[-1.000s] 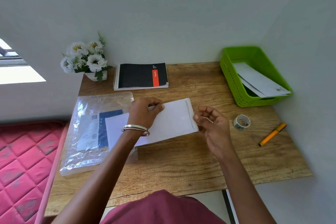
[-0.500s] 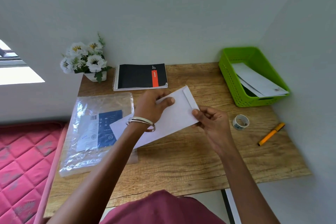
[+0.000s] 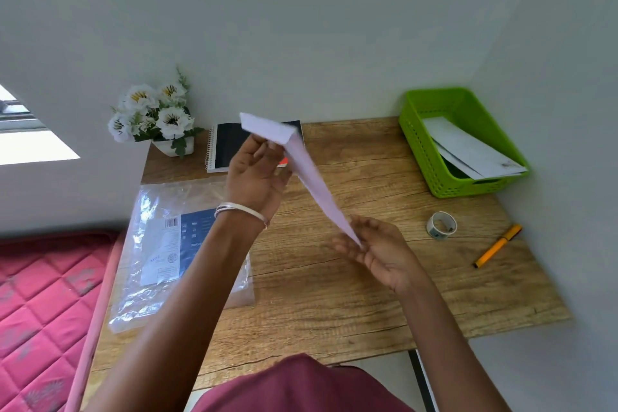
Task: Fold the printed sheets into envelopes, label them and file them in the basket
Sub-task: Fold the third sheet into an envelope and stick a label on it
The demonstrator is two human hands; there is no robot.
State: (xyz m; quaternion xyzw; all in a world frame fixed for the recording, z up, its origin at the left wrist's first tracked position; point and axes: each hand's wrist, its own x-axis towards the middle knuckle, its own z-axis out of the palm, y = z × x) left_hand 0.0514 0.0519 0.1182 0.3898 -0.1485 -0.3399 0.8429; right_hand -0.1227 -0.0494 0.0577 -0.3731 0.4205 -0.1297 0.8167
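A white envelope (image 3: pixel 306 170) is held up in the air over the wooden desk (image 3: pixel 351 294), seen almost edge-on, with its flap bent over at the top. My left hand (image 3: pixel 257 174) grips its upper end near the flap. My right hand (image 3: pixel 374 246) holds its lower end with the fingertips. A green basket (image 3: pixel 421 147) stands at the back right corner with white envelopes (image 3: pixel 475 150) lying in it. A roll of tape (image 3: pixel 441 225) and an orange pen (image 3: pixel 497 246) lie on the right part of the desk.
A clear plastic pack of paper (image 3: pixel 174 244) lies on the desk's left side. A black spiral notebook (image 3: pixel 230 145) and a pot of white flowers (image 3: pixel 157 117) stand at the back by the wall. A pink mattress (image 3: pixel 43 311) borders the desk's left.
The envelope has been lifted off the desk and swung upright. My left hand rose toward the notebook with its top end, and my right hand shifted to its lower end.
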